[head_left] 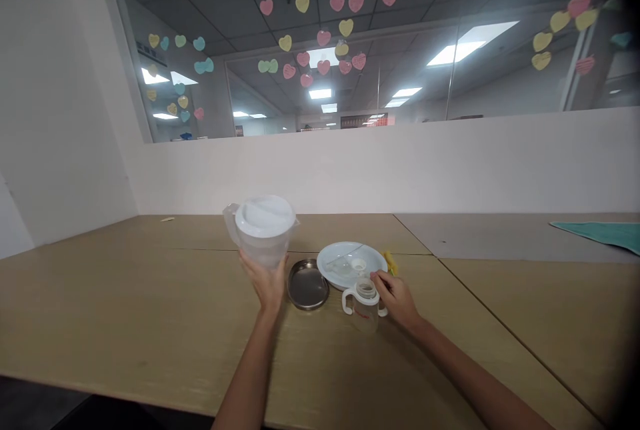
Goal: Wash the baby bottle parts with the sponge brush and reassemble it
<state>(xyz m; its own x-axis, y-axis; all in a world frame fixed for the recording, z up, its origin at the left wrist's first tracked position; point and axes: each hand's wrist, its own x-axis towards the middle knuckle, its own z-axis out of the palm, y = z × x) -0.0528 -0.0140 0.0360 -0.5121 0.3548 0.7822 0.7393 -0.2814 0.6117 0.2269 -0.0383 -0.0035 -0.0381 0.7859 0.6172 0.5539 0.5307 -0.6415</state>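
My left hand (265,283) is wrapped round the lower part of a translucent plastic pitcher (266,237) with a white lid, its handle to the left. My right hand (397,297) is closed, fingertips together near the mouth of a clear baby bottle (366,313) with white side handles. Whatever those fingertips pinch is hidden or too small to name. The bottle stands upright with its top open. Behind it is a white plate (327,270) bearing a white ring and some clear parts. A round metal dish (307,290) lies between the pitcher and the bottle.
Something yellow (391,262) sticks out at the plate's right edge. A green cloth (603,233) lies at the far right of the wooden table (150,323). Behind the table rises a white wall (350,170) beneath a window with heart-shaped notes.
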